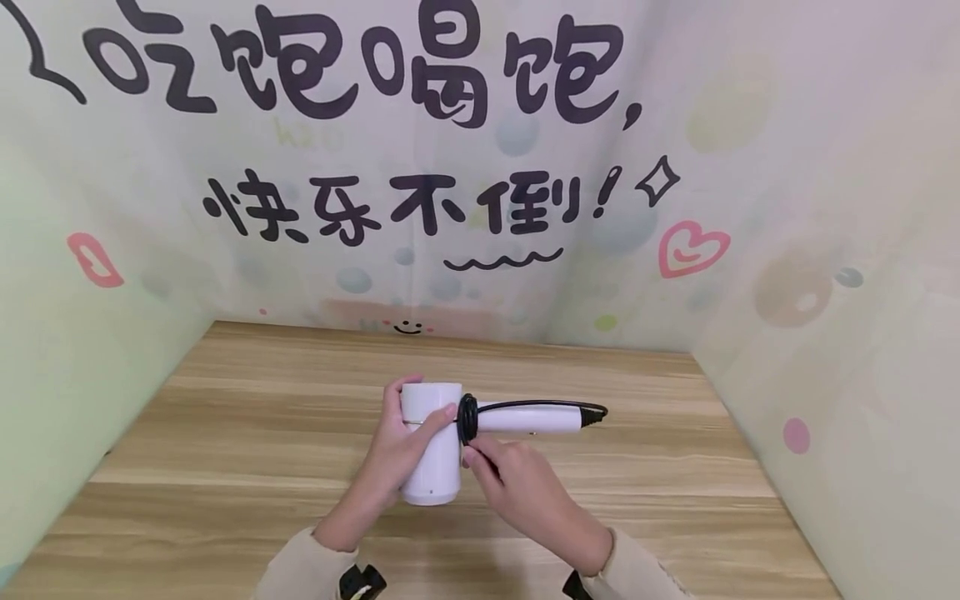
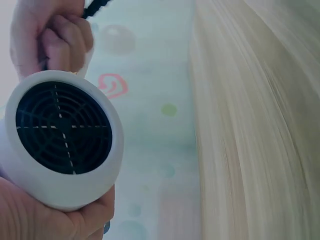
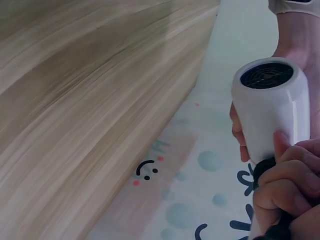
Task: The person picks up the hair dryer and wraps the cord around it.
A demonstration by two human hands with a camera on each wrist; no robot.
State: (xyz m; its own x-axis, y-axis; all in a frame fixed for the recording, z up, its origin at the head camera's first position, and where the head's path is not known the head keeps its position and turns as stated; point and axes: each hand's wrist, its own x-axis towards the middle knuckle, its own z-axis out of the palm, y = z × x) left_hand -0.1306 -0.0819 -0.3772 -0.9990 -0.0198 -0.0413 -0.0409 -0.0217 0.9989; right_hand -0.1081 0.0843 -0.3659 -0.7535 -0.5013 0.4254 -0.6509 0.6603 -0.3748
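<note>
A white hair dryer [image 1: 435,471] is held over the table, its handle [image 1: 528,418] pointing right. My left hand [image 1: 392,454] grips its barrel from the left, thumb across the front. A black cord [image 1: 468,418] is wound in several turns round the handle close to the barrel, and a length of it runs along the handle to the far end. Just below these turns, my right hand [image 1: 525,483] pinches the cord with curled fingers. The dark round grille [image 2: 63,127] faces the camera in the left wrist view. In the right wrist view, fingers hide much of the handle.
A wood-grain table [image 1: 247,433] lies beneath both hands. Behind it hangs a pale printed backdrop [image 1: 450,292] with large dark lettering, and similar pale panels stand at the left and right sides.
</note>
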